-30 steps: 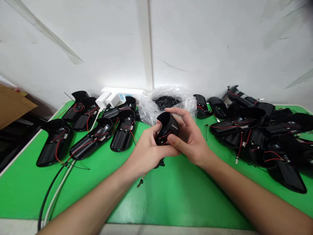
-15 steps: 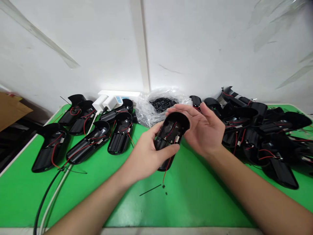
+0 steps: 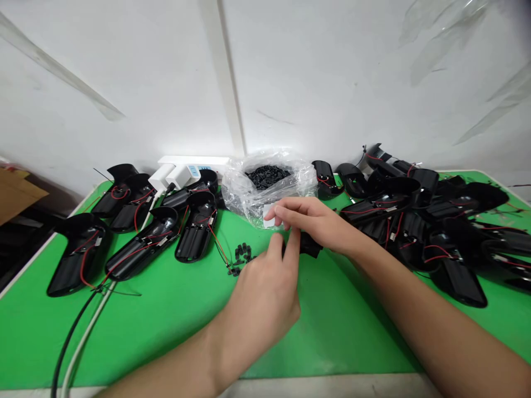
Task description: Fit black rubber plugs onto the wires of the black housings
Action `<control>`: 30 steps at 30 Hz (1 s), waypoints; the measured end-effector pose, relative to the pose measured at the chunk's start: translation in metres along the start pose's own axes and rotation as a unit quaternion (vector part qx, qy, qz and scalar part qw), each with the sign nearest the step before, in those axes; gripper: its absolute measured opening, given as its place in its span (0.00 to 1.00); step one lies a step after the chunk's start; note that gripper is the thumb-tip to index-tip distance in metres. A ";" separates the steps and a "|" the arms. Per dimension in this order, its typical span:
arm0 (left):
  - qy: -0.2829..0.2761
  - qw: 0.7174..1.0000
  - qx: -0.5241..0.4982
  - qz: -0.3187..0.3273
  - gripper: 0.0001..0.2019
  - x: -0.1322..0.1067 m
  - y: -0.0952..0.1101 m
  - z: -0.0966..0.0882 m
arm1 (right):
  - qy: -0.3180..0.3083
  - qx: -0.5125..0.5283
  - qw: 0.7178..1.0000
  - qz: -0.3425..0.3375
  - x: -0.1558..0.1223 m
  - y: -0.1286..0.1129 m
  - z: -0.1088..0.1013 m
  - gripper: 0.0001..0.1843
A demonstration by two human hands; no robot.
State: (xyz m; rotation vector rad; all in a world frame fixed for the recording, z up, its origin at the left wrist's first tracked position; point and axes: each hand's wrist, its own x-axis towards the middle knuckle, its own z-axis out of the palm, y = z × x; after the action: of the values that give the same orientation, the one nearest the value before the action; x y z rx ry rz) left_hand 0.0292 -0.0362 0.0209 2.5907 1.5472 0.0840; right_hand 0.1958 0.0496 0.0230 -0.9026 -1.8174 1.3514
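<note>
two hands at work mid-frame: the right hand (image 3: pixel 311 221) pinches a small white tab (image 3: pixel 269 216) narrowly, just above a black camera housing (image 3: pixel 310 245), long axis hidden; the left hand's (image 3: pixel 259 301) grip, can't tell.

From the head — forward and down, close over left hand (image 3: pixel 259 315), right hand (image 3: pixel 317 224), green table (image 3: pixel 174 342)

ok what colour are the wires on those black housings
Red wires, clearest in the head view against the green mat.
</note>
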 end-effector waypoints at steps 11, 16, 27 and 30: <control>-0.063 0.997 0.032 -0.008 0.36 0.004 0.017 -0.003 | -0.143 -0.049 0.988 0.004 -0.002 0.006 -0.002 0.32; -0.075 0.995 0.060 -0.011 0.33 0.008 0.026 -0.005 | -0.162 -0.037 0.986 0.013 -0.003 0.010 -0.005 0.31; 0.021 0.922 -0.370 -0.109 0.30 0.013 -0.014 -0.016 | 0.090 0.242 0.966 -0.018 0.003 0.010 -0.005 0.24; 0.040 0.801 -0.580 -0.143 0.26 0.017 -0.020 -0.021 | 0.070 0.322 0.943 -0.051 0.003 0.006 0.009 0.22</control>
State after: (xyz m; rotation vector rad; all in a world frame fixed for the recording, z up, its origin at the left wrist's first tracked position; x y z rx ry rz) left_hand 0.0179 -0.0100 0.0385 1.3754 1.2370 0.8218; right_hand 0.1879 0.0490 0.0151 -0.5238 -1.1680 1.6208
